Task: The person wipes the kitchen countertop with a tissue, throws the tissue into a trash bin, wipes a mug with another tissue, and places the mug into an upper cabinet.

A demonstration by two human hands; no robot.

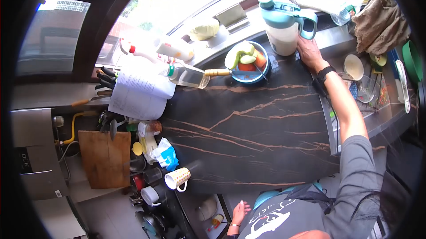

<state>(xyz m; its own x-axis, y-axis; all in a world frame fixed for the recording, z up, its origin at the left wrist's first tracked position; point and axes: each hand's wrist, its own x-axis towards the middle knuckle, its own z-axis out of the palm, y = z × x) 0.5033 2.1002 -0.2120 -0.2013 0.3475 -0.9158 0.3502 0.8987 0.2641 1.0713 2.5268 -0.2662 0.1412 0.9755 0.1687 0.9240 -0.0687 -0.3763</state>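
A large jug point(284, 30) with a teal lid and handle stands upright by the window sill, pale contents inside. My right hand point(310, 52) is against its lower right side, just under the handle; the fingertips are hidden behind the jug. My left hand point(240, 213) hangs low in front of my body, below the counter's near edge, fingers loosely extended and holding nothing. Left of the jug is a blue-rimmed bowl point(247, 80) holding orange pieces and pale green peeled pieces. Across the bowl lies a knife with a wooden handle point(217, 72).
A dark brown-veined countertop point(248, 137) spans the middle. A dotted mug point(177, 177) stands at its left edge. Further left are a notebook point(140, 94), a clear bottle point(191, 75) and a wooden board point(104, 159). On the right are a small bowl point(353, 67) and a brown cloth point(381, 21).
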